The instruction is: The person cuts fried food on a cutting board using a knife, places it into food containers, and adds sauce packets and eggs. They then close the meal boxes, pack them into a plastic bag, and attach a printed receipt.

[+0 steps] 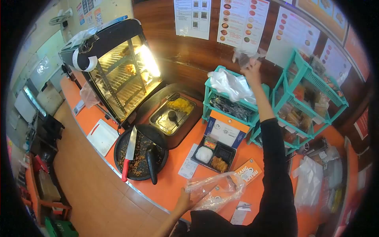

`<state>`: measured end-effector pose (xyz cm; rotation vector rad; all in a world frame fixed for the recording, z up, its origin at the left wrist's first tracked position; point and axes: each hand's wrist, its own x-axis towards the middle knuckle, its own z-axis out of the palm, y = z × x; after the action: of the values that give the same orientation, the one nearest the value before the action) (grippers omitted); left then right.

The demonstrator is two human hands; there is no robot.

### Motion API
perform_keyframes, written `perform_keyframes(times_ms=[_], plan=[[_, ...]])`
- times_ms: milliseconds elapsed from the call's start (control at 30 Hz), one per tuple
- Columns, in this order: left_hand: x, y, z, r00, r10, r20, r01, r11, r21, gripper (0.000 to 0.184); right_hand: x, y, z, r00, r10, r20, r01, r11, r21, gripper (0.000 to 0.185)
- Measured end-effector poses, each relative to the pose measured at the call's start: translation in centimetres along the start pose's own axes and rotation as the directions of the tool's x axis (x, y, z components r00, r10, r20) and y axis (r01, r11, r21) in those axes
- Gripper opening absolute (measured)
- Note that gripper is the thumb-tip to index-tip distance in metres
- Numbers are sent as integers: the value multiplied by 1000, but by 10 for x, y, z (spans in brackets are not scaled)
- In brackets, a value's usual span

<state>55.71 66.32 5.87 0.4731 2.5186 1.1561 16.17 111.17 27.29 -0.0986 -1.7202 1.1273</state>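
My left hand [184, 199] is closed on the edge of a clear plastic bag [219, 193], low over the orange counter. My right hand [251, 71] is raised above the teal basket rack, its fingers pinched on a small clear plastic piece [246, 57]. White plastic bags [231, 85] lie on top of that rack, below my right hand. Between my hands stands an open bento box [215, 153] with rice, fried food and a small packet in its compartments. An orange printed card [248, 171] lies right of the box, beside the clear bag.
A black stone mortar [122, 152] holds a pestle and a red-handled knife [129, 156]. Behind are a metal tray [183, 125] of yellow food and a lit display warmer [118, 75]. A white cutting board [103, 137] lies left; teal stacked baskets [292, 89] stand right.
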Motion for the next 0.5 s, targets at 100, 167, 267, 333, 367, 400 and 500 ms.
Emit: perform_keyframes(times_ms=[100,167,267,333,367,400,500], plan=[[2,-13,12,999,-19,30,17,998,60,84,-27,-4,-4,979,-18,204,79,951,-298,52],[-1,-14,13,998,-47,29,47,999,-11,83,-35,-7,-11,914,209,347,23,829,-559,54],[-2,-33,22,995,-83,51,80,996,49,80,-30,10,-10,874,344,344,-31,744,-667,52],[-3,-25,13,998,-58,27,56,997,45,66,-16,17,-8,917,273,292,-2,735,-678,41],[-4,-21,10,1000,-28,4,28,999,38,53,-8,18,-8,913,278,298,-3,734,-679,41],[-4,-20,9,999,-35,10,35,999,35,53,0,7,-15,901,258,347,24,772,-635,36],[-7,-22,5,996,84,-36,-82,995,56,57,17,-18,-26,910,194,365,67,803,-592,28]])
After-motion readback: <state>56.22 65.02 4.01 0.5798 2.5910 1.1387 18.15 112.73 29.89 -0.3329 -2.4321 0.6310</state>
